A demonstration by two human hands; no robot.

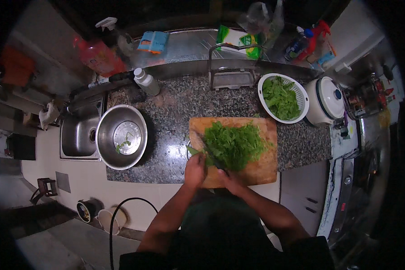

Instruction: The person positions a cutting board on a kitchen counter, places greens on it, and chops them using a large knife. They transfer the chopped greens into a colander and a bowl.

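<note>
A wooden cutting board [267,168] lies at the counter's front edge, bearing a large heap of chopped leafy greens [234,144]. My right hand [232,181] is closed around the handle of a knife [212,155]. Its dark blade slants up and left along the heap's left side. Close beside the blade, my left hand [195,171] is closed at the board's left edge. Pale green pieces of leafy greens [192,150] stick out above its fingers. Part of a round rim shows behind that hand, mostly hidden by the board.
Left of the board, a steel bowl [104,146] with a few green scraps overhangs the sink [78,135]. Behind stand a white bottle [146,82] and a metal rack [234,79]. At the back right are a white colander [297,118] of greens and a lidded white pot [319,103].
</note>
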